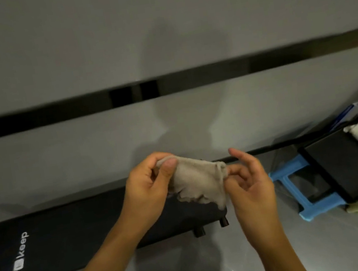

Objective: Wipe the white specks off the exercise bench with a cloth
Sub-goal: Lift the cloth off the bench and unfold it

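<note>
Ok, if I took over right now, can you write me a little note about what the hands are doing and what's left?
Left hand: pinches one end of the cloth.
Right hand: pinches the other end, so the cloth hangs between both hands.
Exercise bench: black, on the floor by the wall, below the hands. The cloth seems to be held above it, not on it.
Done: the cloth is in hand. No white specks show in this view, so I cannot tell how much has been wiped.
Left: probably lower the cloth onto the bench and wipe.

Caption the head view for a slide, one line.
The left hand and right hand pinch opposite ends of a beige cloth above the black exercise bench.
</note>
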Motion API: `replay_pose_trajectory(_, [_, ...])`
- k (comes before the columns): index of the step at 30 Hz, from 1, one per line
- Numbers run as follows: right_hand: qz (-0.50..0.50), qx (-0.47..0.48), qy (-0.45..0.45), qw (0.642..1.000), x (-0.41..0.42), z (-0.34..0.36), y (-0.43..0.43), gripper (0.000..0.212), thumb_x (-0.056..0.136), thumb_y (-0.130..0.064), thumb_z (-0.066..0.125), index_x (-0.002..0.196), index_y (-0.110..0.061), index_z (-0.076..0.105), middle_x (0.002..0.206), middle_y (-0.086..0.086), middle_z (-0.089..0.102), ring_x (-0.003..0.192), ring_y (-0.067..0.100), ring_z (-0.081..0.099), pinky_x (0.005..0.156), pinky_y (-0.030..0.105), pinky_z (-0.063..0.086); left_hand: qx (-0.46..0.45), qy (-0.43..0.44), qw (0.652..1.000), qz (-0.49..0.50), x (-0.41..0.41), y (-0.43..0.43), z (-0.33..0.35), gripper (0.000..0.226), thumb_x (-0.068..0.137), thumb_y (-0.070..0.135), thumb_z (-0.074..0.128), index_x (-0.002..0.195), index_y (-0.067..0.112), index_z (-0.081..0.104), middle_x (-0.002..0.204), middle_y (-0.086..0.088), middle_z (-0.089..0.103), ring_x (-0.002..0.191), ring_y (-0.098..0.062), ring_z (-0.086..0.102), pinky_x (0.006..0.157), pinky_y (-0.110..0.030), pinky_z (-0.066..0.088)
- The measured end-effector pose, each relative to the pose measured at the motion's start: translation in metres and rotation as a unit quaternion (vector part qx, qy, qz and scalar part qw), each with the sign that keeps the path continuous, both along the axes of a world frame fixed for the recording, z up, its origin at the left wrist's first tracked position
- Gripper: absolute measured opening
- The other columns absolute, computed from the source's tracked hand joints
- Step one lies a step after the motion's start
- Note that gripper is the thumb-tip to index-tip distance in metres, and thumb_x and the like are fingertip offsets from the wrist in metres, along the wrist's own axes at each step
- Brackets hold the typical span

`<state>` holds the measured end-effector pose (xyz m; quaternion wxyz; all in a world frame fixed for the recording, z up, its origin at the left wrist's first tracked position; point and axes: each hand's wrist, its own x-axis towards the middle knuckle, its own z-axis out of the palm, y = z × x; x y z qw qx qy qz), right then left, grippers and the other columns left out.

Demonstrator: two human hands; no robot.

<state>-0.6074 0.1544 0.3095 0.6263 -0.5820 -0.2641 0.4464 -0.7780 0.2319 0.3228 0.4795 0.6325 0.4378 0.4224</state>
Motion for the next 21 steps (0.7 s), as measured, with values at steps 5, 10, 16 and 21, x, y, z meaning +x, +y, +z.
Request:
replay_pose_trajectory(5, [0.146,-0.017,0.105,0.984,0.023,0.066,-0.022,0.075,0.075,-0.054,0.080,0.137,-0.025,0.051,0.115,0.002,0.074,0.108,0.021,0.072,0.088,0.038,0.059,0.065,0.034,0.995,-0.074,0.023,-0.023,0.064,0.017,0.104,0.045,0.049,0.096,0.034,0.059,0.079,0.016,0.064,0.066,-0.005,0.062,0.054,-0.018,0.048])
replay_pose_trajectory(10, [0.151,-0.012,0.037,0.988,0.050,0.092,-0.049,0.047,0.072,-0.022,0.089,0.112,-0.008,0.067,0.101,0.007,0.077,0.094,0.026,0.073,0.077,0.032,0.059,0.116,0.077,0.985,-0.100,0.063,-0.037,0.094,0.014,0.103,0.047,0.050,0.099,0.036,0.059,0.084,0.014,0.066,0.068,-0.010,0.064,0.053,-0.017,0.048])
replay_pose_trajectory(16, [0.074,0.056,0.112,0.989,0.085,0.109,-0.064,0.024,0.085,-0.021,0.069,0.100,-0.006,0.058,0.090,0.010,0.069,0.083,0.023,0.067,0.071,0.033,0.058,0.007,0.025,0.985,-0.172,0.110,-0.047,0.108,0.023,0.096,0.046,0.062,0.113,0.032,0.055,0.101,0.018,0.065,0.088,-0.003,0.067,0.067,-0.018,0.054])
replay_pose_trajectory(21, [-0.005,0.009,-0.086,0.996,0.133,0.109,-0.070,0.031,0.090,-0.043,0.071,0.092,-0.025,0.047,0.073,-0.011,0.059,0.069,0.018,0.062,0.058,0.036,0.052,-0.031,-0.005,0.989,-0.143,0.153,-0.046,0.100,0.047,0.087,0.035,0.071,0.127,0.043,0.049,0.114,-0.002,0.065,0.096,-0.014,0.073,0.069,-0.031,0.063])
